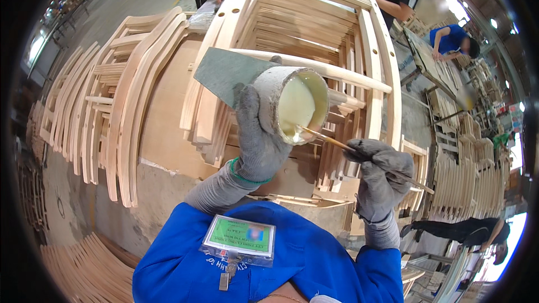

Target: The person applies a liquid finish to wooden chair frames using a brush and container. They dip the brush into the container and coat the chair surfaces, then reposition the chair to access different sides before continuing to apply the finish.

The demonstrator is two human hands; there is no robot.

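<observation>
In front of the wooden frames (303, 15), a cup (271, 98) is gripped by the fingers of the left hand (257, 129); a thin stick (332, 141), tip inside, by those of the right hand (384, 177). The frames are partly blocked by a grey plate (227, 73); curved pieces (129, 92) are stacked to their left.

A grey floor (128, 1) spreads wide, with a worktable (431, 63) at right and bright ceiling lights (494, 23) beyond.

Blue-shirted co-worker (447, 40) at bench (418, 49); probably lamp (493, 23) beyond
</observation>
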